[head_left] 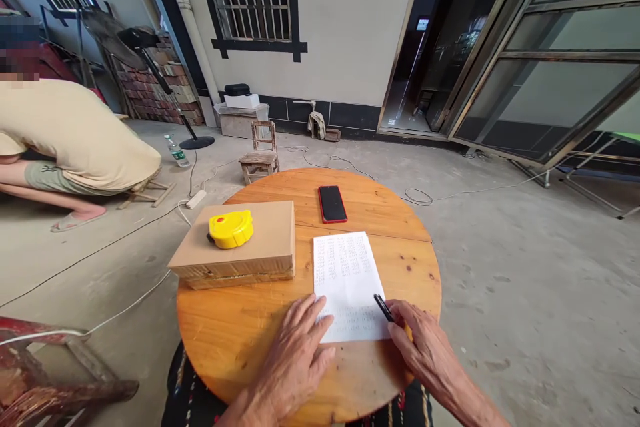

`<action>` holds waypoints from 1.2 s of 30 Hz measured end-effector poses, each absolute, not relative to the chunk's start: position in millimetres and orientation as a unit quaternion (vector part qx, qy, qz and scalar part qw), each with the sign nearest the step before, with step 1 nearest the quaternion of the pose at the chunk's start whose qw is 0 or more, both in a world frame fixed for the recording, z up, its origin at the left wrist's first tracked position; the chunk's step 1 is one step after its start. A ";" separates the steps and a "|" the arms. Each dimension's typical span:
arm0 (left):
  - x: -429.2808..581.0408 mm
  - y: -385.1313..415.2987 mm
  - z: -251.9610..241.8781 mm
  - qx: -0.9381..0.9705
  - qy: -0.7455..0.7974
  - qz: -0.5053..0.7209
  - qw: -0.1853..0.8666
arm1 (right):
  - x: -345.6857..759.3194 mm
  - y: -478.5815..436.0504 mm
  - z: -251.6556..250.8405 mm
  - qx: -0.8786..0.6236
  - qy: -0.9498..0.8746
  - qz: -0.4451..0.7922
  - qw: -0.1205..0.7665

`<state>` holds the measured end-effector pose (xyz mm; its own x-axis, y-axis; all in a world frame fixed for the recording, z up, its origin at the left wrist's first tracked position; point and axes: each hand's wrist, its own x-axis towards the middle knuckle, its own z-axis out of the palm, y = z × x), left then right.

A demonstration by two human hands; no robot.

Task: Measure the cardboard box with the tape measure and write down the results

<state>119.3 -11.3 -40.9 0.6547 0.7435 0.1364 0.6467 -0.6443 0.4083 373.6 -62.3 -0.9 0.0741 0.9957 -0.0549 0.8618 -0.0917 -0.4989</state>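
Observation:
A sheet of white paper (347,287) with rows of handwriting lies on the round wooden table (405,263). My left hand (300,353) rests flat at the sheet's left edge, fingers stretched out and touching its lower left side. In my right hand (420,340) is a black pen (383,307), pinched between thumb and fingers over the lower right edge of the paper. Beyond the sheet lies a phone (333,204) in a red case, its screen dark. To the left, a yellow tape measure (231,229) sits on top of a brown cardboard box (270,230).
A person in a pale yellow shirt (75,137) crouches at left. Near them stand a fan (197,142) and a water bottle (177,151). A small wooden chair (261,159) is behind the table. Cables cross the concrete floor; a red wooden stool (55,373) is at lower left.

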 end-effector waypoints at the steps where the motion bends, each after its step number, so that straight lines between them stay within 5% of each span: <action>1: 117.3 -10.7 -39.7 0.891 0.393 0.152 0.169 | 374.9 -62.7 -1.5 -0.713 -0.646 0.205 0.178; 16: 149.9 28.9 -55.2 0.861 0.444 0.208 0.136 | 385.4 36.9 38.9 -0.703 -0.585 0.268 0.305; 36: 237.5 119.1 -24.5 0.903 0.365 0.185 0.129 | 408.0 53.0 9.7 -0.669 -0.509 0.371 0.394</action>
